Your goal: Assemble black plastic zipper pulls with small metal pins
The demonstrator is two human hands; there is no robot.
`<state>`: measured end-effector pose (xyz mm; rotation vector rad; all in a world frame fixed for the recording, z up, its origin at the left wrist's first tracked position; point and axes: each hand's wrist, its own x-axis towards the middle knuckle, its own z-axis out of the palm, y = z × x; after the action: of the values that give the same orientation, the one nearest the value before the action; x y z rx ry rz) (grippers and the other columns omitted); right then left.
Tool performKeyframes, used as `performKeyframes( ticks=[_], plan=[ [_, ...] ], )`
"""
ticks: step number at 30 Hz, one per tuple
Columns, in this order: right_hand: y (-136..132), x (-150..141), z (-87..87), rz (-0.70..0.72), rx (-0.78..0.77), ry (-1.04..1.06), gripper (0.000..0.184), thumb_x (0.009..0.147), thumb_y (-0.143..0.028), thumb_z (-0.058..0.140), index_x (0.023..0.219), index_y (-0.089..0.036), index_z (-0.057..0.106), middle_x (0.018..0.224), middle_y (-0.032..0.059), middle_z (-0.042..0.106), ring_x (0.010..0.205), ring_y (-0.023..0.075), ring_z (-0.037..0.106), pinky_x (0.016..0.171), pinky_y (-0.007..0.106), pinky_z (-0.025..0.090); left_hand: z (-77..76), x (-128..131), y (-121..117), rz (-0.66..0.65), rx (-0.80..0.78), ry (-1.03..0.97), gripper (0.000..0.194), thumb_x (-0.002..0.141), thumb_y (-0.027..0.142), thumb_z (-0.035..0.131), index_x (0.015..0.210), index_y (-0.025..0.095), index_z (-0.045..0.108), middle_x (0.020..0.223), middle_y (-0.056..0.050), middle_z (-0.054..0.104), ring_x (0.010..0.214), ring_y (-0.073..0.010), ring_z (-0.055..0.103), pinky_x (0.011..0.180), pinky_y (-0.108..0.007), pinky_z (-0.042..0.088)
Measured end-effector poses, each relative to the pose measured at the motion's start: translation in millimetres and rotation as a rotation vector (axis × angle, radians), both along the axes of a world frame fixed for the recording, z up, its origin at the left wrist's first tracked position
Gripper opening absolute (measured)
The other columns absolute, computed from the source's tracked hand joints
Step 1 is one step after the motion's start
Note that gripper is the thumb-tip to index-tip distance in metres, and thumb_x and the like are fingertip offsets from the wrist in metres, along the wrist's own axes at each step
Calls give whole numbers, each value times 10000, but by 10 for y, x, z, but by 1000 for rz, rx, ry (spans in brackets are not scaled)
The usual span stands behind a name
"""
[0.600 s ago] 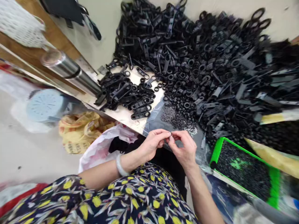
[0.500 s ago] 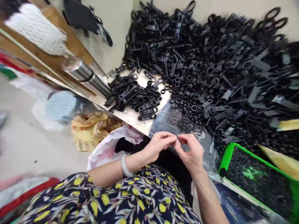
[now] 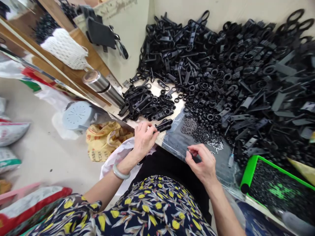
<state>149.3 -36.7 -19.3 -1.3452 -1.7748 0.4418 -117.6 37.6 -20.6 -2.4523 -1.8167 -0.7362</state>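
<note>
My left hand [image 3: 144,139] is at the table's front edge, its fingers closed on the near end of a long black plastic part [image 3: 164,126] with rounded ends. More such parts lie in a small heap [image 3: 141,100] just beyond it. To the right, my right hand [image 3: 203,162] hovers over the grey mat [image 3: 176,144], thumb and fingertips pinched together. A tiny dark bit shows at the fingertips, too small to name. Close to that hand lie small silver pins [image 3: 216,144] and a pile of little black rings [image 3: 200,126].
A large mound of black plastic parts [image 3: 221,72] fills the table's back and right. A green-rimmed tray [image 3: 251,164] of small black pieces stands at right, near a small screwdriver [image 3: 231,160]. A steel thermos [image 3: 103,87] stands at left; a yellow sack [image 3: 103,141] is below.
My hands were together over the mat; now they are apart. My left hand has moved left to the black plastic part, while my right hand stays pinched over the mat. The view has shifted left.
</note>
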Motion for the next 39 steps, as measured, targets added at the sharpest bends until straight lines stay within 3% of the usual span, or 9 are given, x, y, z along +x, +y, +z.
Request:
performKeyframes(
  ticks=[5, 10, 15, 21, 23, 26, 29, 35, 39],
  plan=[
    [-36, -36, -16, -5, -37, -5, 125, 902, -126, 655, 994, -212, 645, 815, -4, 634, 685, 131, 566, 667, 284, 498, 2, 220, -95, -140, -105, -6, 161, 1012, 347, 625, 1026, 200, 690, 987, -68, 702, 939, -248, 598, 838, -394, 368],
    [-37, -37, -39, -7, -42, -5, 121, 897, -126, 647, 981, -212, 640, 807, -9, 626, 677, 127, 564, 673, 283, 493, 122, 400, 80, -185, -117, 137, 261, 1015, 415, 608, 1172, 230, 704, 981, -76, 691, 946, -274, 584, 790, -408, 333],
    [-53, -22, -81, -19, -43, 15, 129, 887, -126, 653, 982, -213, 645, 808, -9, 627, 682, 130, 564, 681, 287, 491, 216, 390, 214, -118, -42, 163, 254, 1055, 272, 496, 1191, 248, 709, 983, -86, 681, 948, -272, 570, 805, -421, 328],
    [-67, -3, -135, -26, -64, 62, 129, 892, -134, 644, 987, -222, 646, 813, -6, 631, 679, 135, 562, 678, 293, 493, 94, 286, 5, -244, -144, 147, 299, 1022, 395, 572, 1221, 200, 679, 1056, -111, 696, 995, -286, 591, 846, -423, 376],
    [-62, -2, -142, -24, -69, 69, 124, 895, -140, 641, 986, -223, 647, 816, -3, 634, 683, 138, 567, 684, 299, 496, 42, 288, -11, -261, -201, 149, 359, 1015, 366, 575, 1314, 176, 633, 1122, -132, 693, 1037, -297, 599, 851, -419, 398],
    [-72, -4, -128, -25, -71, 96, 113, 893, -140, 633, 970, -221, 646, 803, -6, 633, 676, 138, 568, 679, 299, 497, 64, 328, 35, -238, -251, 97, 260, 1015, 273, 527, 1200, 157, 670, 1082, -138, 698, 1040, -301, 613, 865, -425, 409],
    [-115, -9, -72, -52, -86, 166, 104, 897, -152, 630, 971, -222, 651, 788, -10, 623, 664, 137, 570, 653, 293, 497, 199, 441, 15, -201, -405, -152, 170, 990, 246, 516, 1045, 181, 663, 934, -79, 693, 906, -248, 621, 822, -389, 415],
    [-214, -6, 69, -86, -106, 178, 61, 920, -203, 632, 969, -229, 658, 811, 3, 637, 686, 147, 588, 668, 305, 514, 326, 880, -376, -168, -1321, -1095, 297, 913, 404, 599, 1127, 210, 526, 718, 41, 608, 658, -141, 560, 642, -258, 408],
    [-259, 26, 77, -92, -113, 118, 46, 930, -211, 637, 967, -226, 660, 793, -2, 636, 677, 143, 581, 659, 296, 508, 293, 1047, -532, -86, -1355, -1303, 340, 851, 361, 698, 1128, 190, 599, 854, 14, 653, 789, -130, 592, 728, -245, 426]
  ],
)
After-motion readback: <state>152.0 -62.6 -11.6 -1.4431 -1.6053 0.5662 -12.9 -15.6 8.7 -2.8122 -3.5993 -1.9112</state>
